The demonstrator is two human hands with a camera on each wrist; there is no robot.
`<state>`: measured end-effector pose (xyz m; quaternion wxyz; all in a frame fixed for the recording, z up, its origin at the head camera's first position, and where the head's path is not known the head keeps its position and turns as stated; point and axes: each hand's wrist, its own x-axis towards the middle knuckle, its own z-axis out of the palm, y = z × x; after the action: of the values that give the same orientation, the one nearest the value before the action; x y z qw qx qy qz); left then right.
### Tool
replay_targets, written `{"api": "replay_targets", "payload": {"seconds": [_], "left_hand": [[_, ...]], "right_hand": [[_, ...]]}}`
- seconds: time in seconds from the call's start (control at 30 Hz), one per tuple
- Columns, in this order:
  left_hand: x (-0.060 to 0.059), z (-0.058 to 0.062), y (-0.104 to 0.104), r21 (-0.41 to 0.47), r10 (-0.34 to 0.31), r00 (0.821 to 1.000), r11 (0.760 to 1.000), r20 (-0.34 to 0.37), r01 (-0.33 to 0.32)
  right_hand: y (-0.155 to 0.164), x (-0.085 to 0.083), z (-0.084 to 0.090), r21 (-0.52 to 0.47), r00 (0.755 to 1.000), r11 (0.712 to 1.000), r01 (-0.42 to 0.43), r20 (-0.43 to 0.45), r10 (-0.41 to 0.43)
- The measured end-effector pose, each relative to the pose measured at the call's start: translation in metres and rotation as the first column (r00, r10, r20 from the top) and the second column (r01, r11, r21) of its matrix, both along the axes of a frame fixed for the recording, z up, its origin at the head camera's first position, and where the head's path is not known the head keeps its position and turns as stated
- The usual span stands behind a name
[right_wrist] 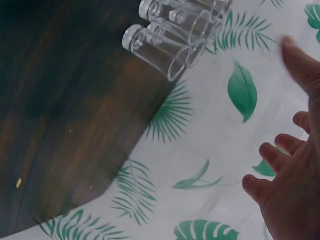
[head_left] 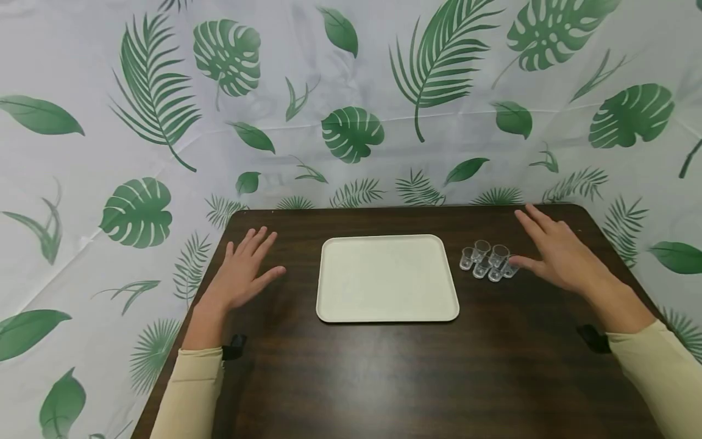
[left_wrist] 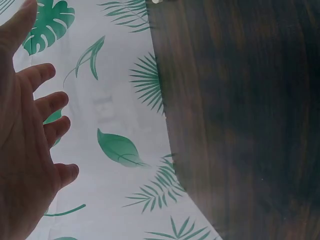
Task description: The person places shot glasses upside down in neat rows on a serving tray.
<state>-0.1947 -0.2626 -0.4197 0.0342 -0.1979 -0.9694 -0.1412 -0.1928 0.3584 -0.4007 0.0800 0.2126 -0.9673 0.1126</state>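
Observation:
Several small clear shot glasses (head_left: 498, 256) stand grouped on the dark table, right of a cream tray (head_left: 386, 278). My right hand (head_left: 565, 256) hovers just right of the glasses, fingers spread, holding nothing; its thumb overlaps the nearest glass in the head view. The right wrist view shows the glasses (right_wrist: 159, 50) at the top, apart from that hand (right_wrist: 292, 175). Over the table's left side, my left hand (head_left: 241, 274) is held with fingers extended and nothing in it. Only the hand (left_wrist: 30, 135), table and backdrop appear in the left wrist view.
The dark wooden table (head_left: 356, 378) has rounded far corners. A white cloth backdrop (head_left: 296, 55) printed with green leaves hangs behind it and along the sides. Dark bands (head_left: 234, 347) sit on both wrists, at the ends of the pale yellow sleeves (head_left: 189, 390).

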Motion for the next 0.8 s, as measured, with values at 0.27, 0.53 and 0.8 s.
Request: {"api": "replay_targets", "payload": {"seconds": [0.27, 0.53, 0.8], "left_hand": [[-0.002, -0.012, 0.002, 0.022, -0.013, 1.0, 1.0, 0.008, 0.013], [-0.002, -0.025, 0.01, 0.023, -0.041, 0.996, 0.999, 0.077, 0.04], [0.003, -0.048, 0.028, 0.026, -0.079, 0.977, 0.997, 0.196, 0.075]], "right_hand": [[0.0, 0.0, -0.006, -0.06, 0.987, 0.997, 0.049, 0.155, -0.039], [0.007, 0.001, -0.03, -0.115, 0.95, 0.981, 0.159, 0.288, -0.12], [0.015, 0.0, -0.061, -0.182, 0.894, 0.944, 0.276, 0.408, -0.183]]}}
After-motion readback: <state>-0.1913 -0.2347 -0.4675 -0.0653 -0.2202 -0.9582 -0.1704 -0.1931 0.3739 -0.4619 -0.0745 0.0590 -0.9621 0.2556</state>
